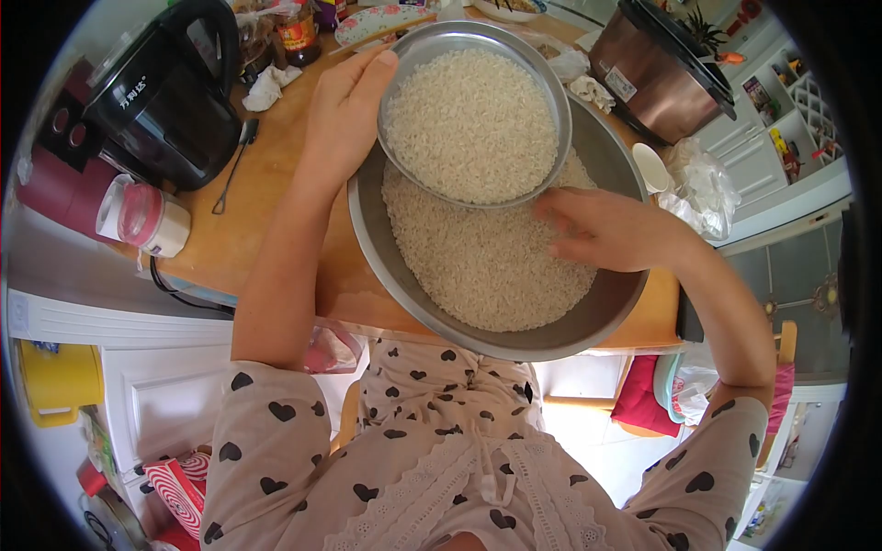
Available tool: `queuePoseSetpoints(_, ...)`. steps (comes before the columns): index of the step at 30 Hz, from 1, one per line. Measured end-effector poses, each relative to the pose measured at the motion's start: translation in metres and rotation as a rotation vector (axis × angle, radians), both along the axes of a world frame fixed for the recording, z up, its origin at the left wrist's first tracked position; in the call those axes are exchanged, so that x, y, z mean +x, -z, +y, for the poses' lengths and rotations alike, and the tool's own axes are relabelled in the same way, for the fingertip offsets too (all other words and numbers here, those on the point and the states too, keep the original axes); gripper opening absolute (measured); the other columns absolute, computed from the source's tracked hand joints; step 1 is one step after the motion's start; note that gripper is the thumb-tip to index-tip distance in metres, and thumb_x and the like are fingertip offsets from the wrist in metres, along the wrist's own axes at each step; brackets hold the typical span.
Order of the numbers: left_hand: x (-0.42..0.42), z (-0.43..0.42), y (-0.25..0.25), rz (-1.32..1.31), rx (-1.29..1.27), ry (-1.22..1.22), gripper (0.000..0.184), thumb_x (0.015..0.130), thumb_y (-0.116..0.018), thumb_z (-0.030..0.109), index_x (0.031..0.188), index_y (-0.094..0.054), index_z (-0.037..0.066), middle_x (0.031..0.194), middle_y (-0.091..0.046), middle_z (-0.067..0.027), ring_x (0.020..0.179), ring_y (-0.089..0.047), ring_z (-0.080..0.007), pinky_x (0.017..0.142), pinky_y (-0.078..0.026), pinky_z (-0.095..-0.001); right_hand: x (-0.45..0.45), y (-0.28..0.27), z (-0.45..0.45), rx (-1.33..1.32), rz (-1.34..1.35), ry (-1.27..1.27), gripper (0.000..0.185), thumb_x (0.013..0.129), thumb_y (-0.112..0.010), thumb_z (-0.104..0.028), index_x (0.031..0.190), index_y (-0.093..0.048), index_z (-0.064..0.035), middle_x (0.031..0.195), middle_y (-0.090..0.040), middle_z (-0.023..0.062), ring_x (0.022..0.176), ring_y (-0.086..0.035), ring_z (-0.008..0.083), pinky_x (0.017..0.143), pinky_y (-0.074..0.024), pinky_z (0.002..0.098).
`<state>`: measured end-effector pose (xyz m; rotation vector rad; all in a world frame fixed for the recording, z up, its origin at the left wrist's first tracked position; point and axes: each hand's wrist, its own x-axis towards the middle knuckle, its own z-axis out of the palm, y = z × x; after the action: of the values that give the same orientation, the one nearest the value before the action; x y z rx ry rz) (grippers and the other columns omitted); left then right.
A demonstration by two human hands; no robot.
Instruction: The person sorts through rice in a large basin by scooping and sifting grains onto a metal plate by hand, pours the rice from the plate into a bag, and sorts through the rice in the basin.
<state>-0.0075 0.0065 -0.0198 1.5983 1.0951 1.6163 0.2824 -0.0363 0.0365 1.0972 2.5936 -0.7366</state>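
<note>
A small round metal bowl (pixel 558 73) full of white rice (pixel 473 129) is held over the far part of a large metal basin (pixel 514 347). My left hand (pixel 354 96) grips the small bowl's left rim, thumb on top. More rice (pixel 496 266) covers the bottom of the basin. My right hand (pixel 606 228) is over the basin's right side, just below the small bowl's lower right edge. Its fingers are bent and apart above the loose rice, with nothing visible in them.
The wooden table (pixel 276 184) holds a black kettle (pixel 165 92) and a jar (pixel 152 220) on the left. A rice cooker (pixel 657 69) stands at the back right, near a white scoop (pixel 651 169) and a plastic bag (pixel 703 188). A floral plate (pixel 381 23) lies behind.
</note>
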Motion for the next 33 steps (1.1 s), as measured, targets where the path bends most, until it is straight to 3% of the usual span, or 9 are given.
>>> queuePoseSetpoints(6,0.001,-0.002,-0.002,0.045,0.034,-0.047,0.037,0.096,-0.05,0.027,0.11,-0.063,-0.004,0.091,-0.067,-0.007,0.085,-0.057,-0.0121,0.079,-0.045,-0.0269,-0.034,0.01,-0.019,-0.057,0.004,0.074,0.042,0.093,-0.055,-0.033,0.119,-0.049,-0.0006,0.107,-0.057,0.0215,0.102,-0.057,0.0373,0.088,-0.0453,0.0436)
queuePoseSetpoints(12,0.0,-0.001,-0.001,0.005,0.007,0.011,0.035,0.097,-0.05,0.026,0.109,-0.062,-0.004,0.089,-0.066,-0.005,0.084,-0.056,-0.0104,0.078,-0.044,-0.0254,-0.056,0.011,-0.049,-0.133,0.128,-0.005,0.044,0.093,-0.053,-0.04,0.114,-0.053,-0.0012,0.112,-0.057,0.0223,0.101,-0.058,0.0413,0.088,-0.0459,0.0458)
queuePoseSetpoints(15,0.0,-0.002,-0.002,0.013,0.017,0.022,0.034,0.097,-0.05,0.025,0.108,-0.062,-0.005,0.087,-0.065,-0.0041,0.083,-0.055,-0.0097,0.076,-0.044,-0.0248,-0.054,0.019,-0.051,-0.206,0.248,-0.057,0.04,0.093,-0.053,-0.036,0.109,-0.055,0.0002,0.102,-0.058,0.0223,0.094,-0.059,0.04,0.084,-0.0459,0.0458)
queuePoseSetpoints(18,-0.002,-0.001,-0.001,0.05,0.012,0.009,0.035,0.097,-0.05,0.026,0.107,-0.063,-0.005,0.086,-0.064,-0.004,0.082,-0.055,-0.0099,0.076,-0.044,-0.0251,-0.048,0.033,-0.043,-0.394,0.319,-0.028,0.03,0.091,-0.055,-0.03,0.1,-0.058,-0.0015,0.086,-0.059,0.0144,0.08,-0.061,0.0285,0.071,-0.0478,0.0386)
queuePoseSetpoints(21,-0.002,0.0,-0.001,0.047,0.018,0.008,0.036,0.097,-0.05,0.027,0.107,-0.063,-0.004,0.086,-0.065,-0.0046,0.082,-0.055,-0.0102,0.076,-0.044,-0.0254,-0.047,0.022,-0.037,-1.114,0.34,0.462,0.022,0.087,-0.059,-0.026,0.092,-0.06,-0.0046,0.075,-0.056,0.0045,0.065,-0.056,0.015,0.057,-0.0438,0.0284)
queuePoseSetpoints(24,0.0,0.0,0.0,0.027,0.026,0.002,0.036,0.097,-0.05,0.028,0.107,-0.063,-0.004,0.086,-0.065,-0.0053,0.082,-0.055,-0.0106,0.076,-0.044,-0.0258,-0.04,0.019,-0.029,-1.237,0.408,0.496,0.018,0.085,-0.062,-0.024,0.089,-0.06,-0.0076,0.074,-0.054,-0.0013,0.056,-0.049,0.0081,0.049,-0.0374,0.022)
queuePoseSetpoints(27,-0.001,-0.001,-0.002,0.041,0.018,0.007,0.036,0.097,-0.05,0.027,0.108,-0.063,-0.004,0.088,-0.066,-0.0062,0.083,-0.056,-0.011,0.077,-0.045,-0.026,-0.037,0.003,-0.021,-1.229,0.409,0.461,0.018,0.086,-0.061,-0.024,0.088,-0.06,-0.0063,0.075,-0.057,0.0006,0.055,-0.051,0.0104,0.048,-0.039,0.0233)
queuePoseSetpoints(30,-0.002,0.0,0.0,0.042,0.016,-0.005,0.036,0.097,-0.05,0.027,0.109,-0.063,-0.005,0.088,-0.066,-0.0063,0.083,-0.056,-0.0111,0.077,-0.045,-0.0262,-0.04,-0.019,-0.009,-1.061,0.427,0.365,0.018,0.086,-0.06,-0.023,0.09,-0.061,-0.0061,0.077,-0.059,0.0021,0.056,-0.053,0.0119,0.048,-0.0407,0.0233)
queuePoseSetpoints(33,-0.002,0.001,0.0,0.045,0.007,0.001,0.036,0.097,-0.05,0.027,0.11,-0.063,-0.004,0.089,-0.067,-0.0061,0.084,-0.057,-0.0112,0.078,-0.045,-0.0263,-0.052,-0.044,0.006,-0.802,0.479,0.326,0.025,0.089,-0.059,-0.029,0.094,-0.062,-0.0045,0.084,-0.063,0.0055,0.063,-0.06,0.0155,0.055,-0.0484,0.0249)
